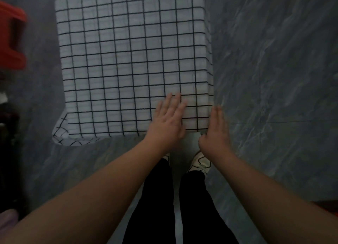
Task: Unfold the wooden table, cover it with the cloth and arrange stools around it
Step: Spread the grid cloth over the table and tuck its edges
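Note:
A white cloth (128, 61) with a black grid pattern lies spread over the table and hides the wood entirely; its edges hang down on the right side and at the near left corner. My left hand (169, 118) lies flat with straight fingers on the cloth near the near right corner. My right hand (216, 130) is at that corner's outer edge, fingers straight, against the hanging side of the cloth. A red stool (11, 35) stands on the floor at the far left, partly cut off by the frame edge.
Grey marbled floor (274, 70) surrounds the table. My legs in black trousers and white shoes (200, 164) stand just in front of the table's near edge. Dark objects sit along the left edge, and something red shows at the lower right edge.

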The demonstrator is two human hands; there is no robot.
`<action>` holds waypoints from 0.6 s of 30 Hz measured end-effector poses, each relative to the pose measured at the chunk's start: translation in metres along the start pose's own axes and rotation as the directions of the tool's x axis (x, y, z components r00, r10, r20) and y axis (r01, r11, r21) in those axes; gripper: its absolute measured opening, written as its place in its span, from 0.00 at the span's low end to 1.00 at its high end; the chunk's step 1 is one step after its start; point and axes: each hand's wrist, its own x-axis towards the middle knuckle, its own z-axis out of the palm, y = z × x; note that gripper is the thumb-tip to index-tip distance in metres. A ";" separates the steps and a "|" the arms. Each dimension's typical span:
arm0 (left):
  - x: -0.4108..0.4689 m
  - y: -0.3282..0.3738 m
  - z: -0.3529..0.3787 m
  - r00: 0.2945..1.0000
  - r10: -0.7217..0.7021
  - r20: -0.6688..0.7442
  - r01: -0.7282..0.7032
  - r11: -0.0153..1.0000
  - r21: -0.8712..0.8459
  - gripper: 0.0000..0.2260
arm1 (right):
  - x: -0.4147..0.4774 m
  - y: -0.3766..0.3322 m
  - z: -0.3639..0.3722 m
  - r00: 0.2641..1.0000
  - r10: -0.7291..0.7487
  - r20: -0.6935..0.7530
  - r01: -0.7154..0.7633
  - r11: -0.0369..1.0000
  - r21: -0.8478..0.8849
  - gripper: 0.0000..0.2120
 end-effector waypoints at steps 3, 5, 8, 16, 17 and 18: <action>-0.045 -0.040 0.007 0.977 -0.215 -0.012 0.215 0.977 0.004 0.38 | -0.014 -0.027 0.000 0.973 -0.230 -0.022 0.223 0.961 -0.166 0.44; -0.072 -0.067 0.009 0.937 -0.347 0.028 0.346 0.938 0.035 0.40 | -0.018 -0.043 0.009 0.939 -0.340 0.060 0.343 0.902 -0.261 0.41; -0.103 -0.104 0.009 0.873 -0.487 0.004 0.487 0.873 0.014 0.42 | -0.023 -0.072 0.028 0.884 -0.432 0.179 0.467 0.820 -0.331 0.37; -0.137 -0.182 0.018 0.832 -0.553 0.037 0.551 0.817 -0.168 0.38 | -0.028 -0.143 0.091 0.845 -0.476 0.244 0.535 0.762 -0.366 0.32; -0.140 -0.189 0.016 0.845 -0.535 0.020 0.528 0.827 -0.195 0.35 | -0.029 -0.151 0.096 0.858 -0.452 0.243 0.513 0.766 -0.388 0.31; -0.144 -0.198 0.013 0.855 -0.518 -0.006 0.504 0.835 -0.224 0.33 | -0.030 -0.160 0.099 0.875 -0.428 0.228 0.485 0.770 -0.415 0.30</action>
